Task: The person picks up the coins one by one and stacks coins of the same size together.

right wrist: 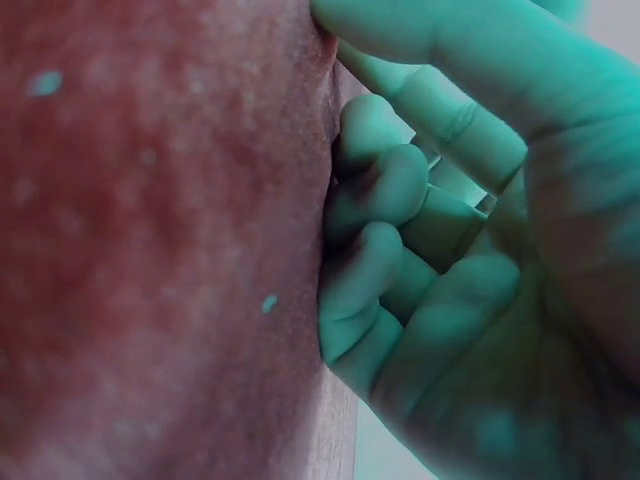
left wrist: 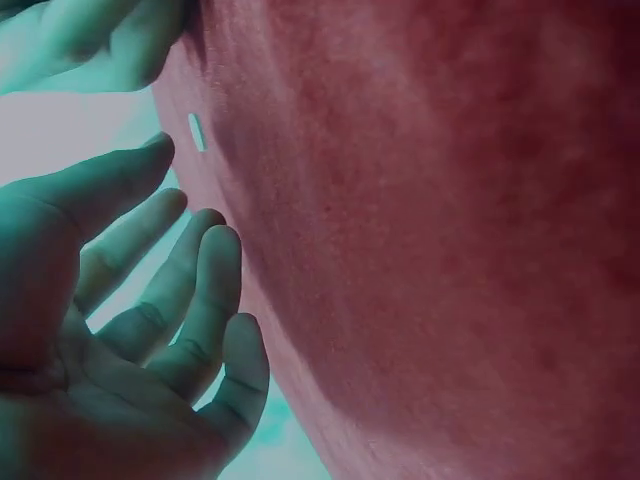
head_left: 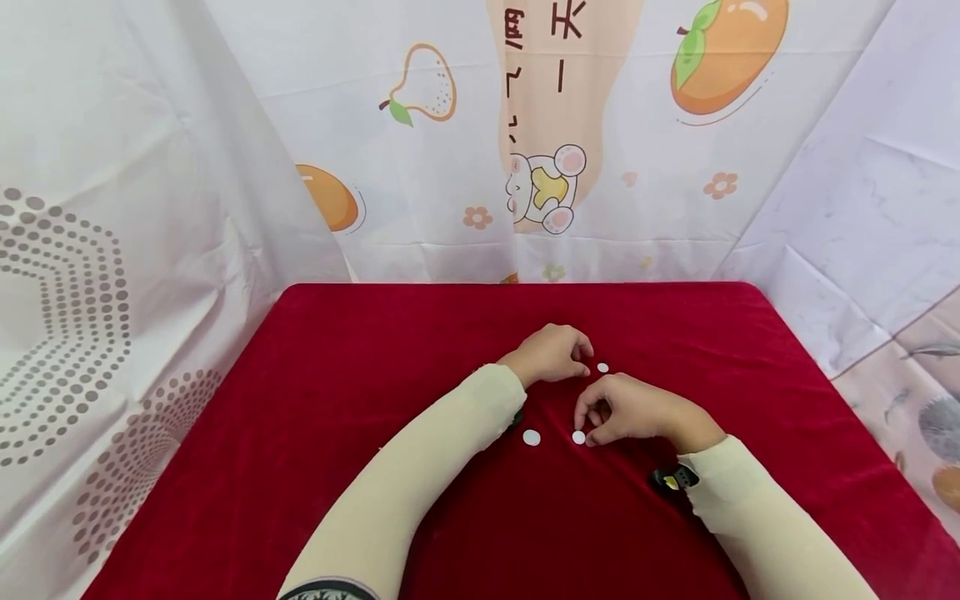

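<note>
Three small flat white discs show on the red cloth in the head view. My right hand [head_left: 633, 410] is low over the cloth with its fingers curled. Its index fingertip and thumb pinch the edge of the near right disc [head_left: 579, 437]. A slightly larger-looking disc [head_left: 532, 437] lies just left of it. Farther back, my left hand [head_left: 553, 352] hovers with loosely bent fingers beside the far disc [head_left: 603, 367], apart from it. The left wrist view shows that hand's spread fingers [left wrist: 218, 270] holding nothing. In the right wrist view the fingers [right wrist: 365, 275] touch the cloth; the pinched disc is hidden.
A red velvety cloth [head_left: 360, 350] covers the table and has slight creases near the right hand. White printed curtains [head_left: 420, 183] hang behind the table and along both sides. Black bands with wrist devices [head_left: 673, 478] sit at the sleeve cuffs.
</note>
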